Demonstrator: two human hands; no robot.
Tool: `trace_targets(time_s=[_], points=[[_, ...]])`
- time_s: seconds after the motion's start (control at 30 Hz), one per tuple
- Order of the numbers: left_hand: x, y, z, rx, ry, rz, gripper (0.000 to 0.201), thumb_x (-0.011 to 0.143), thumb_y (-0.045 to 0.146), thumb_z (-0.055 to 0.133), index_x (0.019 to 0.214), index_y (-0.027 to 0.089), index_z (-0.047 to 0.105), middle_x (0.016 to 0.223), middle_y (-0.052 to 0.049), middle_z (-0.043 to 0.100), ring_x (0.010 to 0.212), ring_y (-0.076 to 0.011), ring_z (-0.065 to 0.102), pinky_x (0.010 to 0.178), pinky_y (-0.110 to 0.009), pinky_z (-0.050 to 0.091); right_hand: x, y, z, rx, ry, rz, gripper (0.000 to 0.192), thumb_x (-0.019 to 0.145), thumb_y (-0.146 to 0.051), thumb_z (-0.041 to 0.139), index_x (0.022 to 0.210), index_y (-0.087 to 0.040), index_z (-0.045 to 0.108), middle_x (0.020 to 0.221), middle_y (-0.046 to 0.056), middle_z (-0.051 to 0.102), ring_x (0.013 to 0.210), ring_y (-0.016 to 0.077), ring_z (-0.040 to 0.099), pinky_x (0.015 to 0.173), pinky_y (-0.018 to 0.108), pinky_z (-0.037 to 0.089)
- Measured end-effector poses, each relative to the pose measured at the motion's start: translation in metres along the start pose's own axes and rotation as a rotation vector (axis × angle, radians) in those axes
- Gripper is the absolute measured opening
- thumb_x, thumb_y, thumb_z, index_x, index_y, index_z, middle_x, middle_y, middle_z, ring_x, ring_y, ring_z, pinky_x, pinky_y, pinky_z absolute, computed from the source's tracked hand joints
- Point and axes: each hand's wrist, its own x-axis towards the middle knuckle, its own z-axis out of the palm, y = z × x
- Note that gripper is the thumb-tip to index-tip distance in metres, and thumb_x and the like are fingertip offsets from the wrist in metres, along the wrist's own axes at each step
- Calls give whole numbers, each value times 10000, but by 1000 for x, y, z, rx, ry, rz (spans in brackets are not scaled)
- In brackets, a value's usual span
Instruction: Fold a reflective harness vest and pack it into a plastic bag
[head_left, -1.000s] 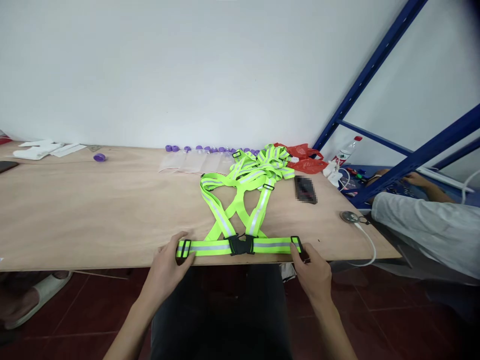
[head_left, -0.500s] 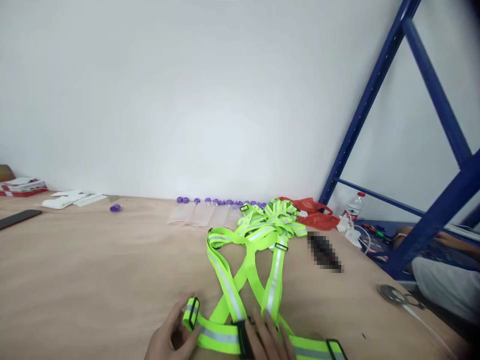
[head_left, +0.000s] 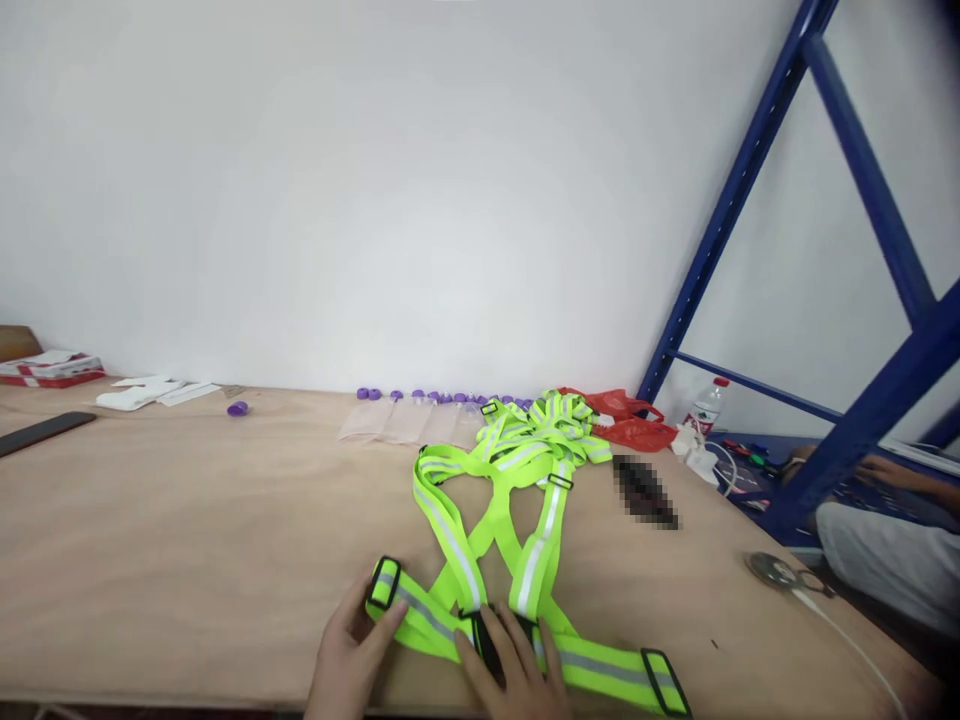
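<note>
A neon-yellow reflective harness (head_left: 452, 545) with silver stripes lies spread on the wooden table. Its waist strap runs along the near edge, with a black slider buckle (head_left: 385, 582) at the left end and another slider (head_left: 664, 680) at the right. My left hand (head_left: 349, 650) pinches the strap's left end, thumb in front and fingers behind. Over the black piece (head_left: 486, 640) at the middle of the waist strap lies my right hand (head_left: 517, 670), its fingers spread and pressing down. The harness's far end meets a heap of similar straps (head_left: 555, 425).
Purple caps (head_left: 418, 396) and clear bags (head_left: 405, 422) line the wall. Behind the heap is a red plastic bag (head_left: 634, 425). A blue metal frame (head_left: 739, 200) rises at right, near a bottle (head_left: 707, 405), a round charger (head_left: 772, 570) and another person's arm (head_left: 907, 475).
The waist strap's left end has been raised and straightened in my left hand. My right hand has shifted slightly left on the black piece. The view has tilted down a little.
</note>
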Motion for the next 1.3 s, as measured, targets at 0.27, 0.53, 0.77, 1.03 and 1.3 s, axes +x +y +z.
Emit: trace_targets(time_s=[0.27, 0.53, 0.77, 1.03, 1.3], points=[[-23, 6, 33, -568, 32, -168, 576, 767, 586, 767, 1188, 201, 683, 1141, -116, 764, 1175, -301, 671, 1067, -479, 484, 17, -5, -47, 233, -357, 175, 585, 921, -254, 541, 1495, -331, 460, 1528, 61, 513, 1401, 322, 448, 1149, 592, 274], [-38, 17, 44, -815, 161, -255, 407, 783, 258, 811, 1163, 234, 665, 1277, -79, 706, 1310, -243, 587, 1193, -423, 350, 17, -9, -47, 279, -376, 244, 500, 973, -250, 464, 1471, -209, 483, 1497, 114, 540, 1422, 306, 414, 1181, 592, 180], [-42, 20, 50, -834, 174, -241, 389, 987, 410, 564, 1343, 253, 573, 1335, -124, 667, 1287, -223, 601, 1103, -395, 445, 20, -13, -49, 254, -408, 242, 546, 974, -299, 515, 1515, -287, 441, 1508, 110, 522, 1418, 341, 397, 1153, 636, 188], [-35, 20, 64, -762, 170, -72, 475, 839, 443, 755, 1274, 289, 639, 830, 36, 617, 742, -122, 636, 792, -300, 547, 26, -20, -49, 234, -416, 261, 617, 913, -394, 634, 1499, -311, 462, 1510, 125, 505, 1420, 365, 368, 1154, 665, 162], [-34, 13, 57, -634, 143, -38, 424, 819, 392, 773, 1199, 232, 670, 877, 3, 692, 835, -158, 688, 861, -338, 549, 32, -23, -53, 248, -453, 315, 589, 886, -394, 678, 1449, -333, 517, 1460, 129, 539, 1377, 359, 415, 1146, 677, 177]])
